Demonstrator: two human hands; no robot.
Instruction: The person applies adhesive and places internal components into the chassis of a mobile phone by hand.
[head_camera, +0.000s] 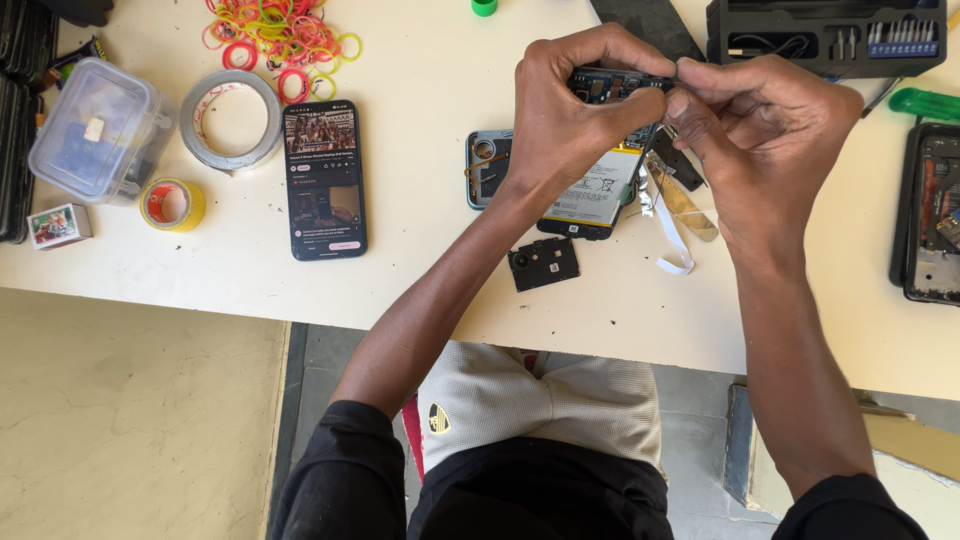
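Observation:
My left hand (570, 110) grips the top of an opened phone (600, 190) whose battery and circuit board face up, lifted a little off the white table (420, 270). My right hand (765, 140) pinches at the phone's top edge, fingertips meeting the left thumb. A light-blue phone back cover (485, 165) lies under and left of the left hand. A small black camera cover plate (544, 263) rests below the phone. White ribbon strips (672, 235) and a golden strip hang beside the right hand.
A second phone (325, 180) with a lit screen lies to the left. Near it are a grey tape roll (232, 120), yellow tape roll (172, 205), clear plastic box (95, 130) and coloured rubber bands (280, 35). A screwdriver bit case (830, 35) and another opened device (930, 215) sit at right.

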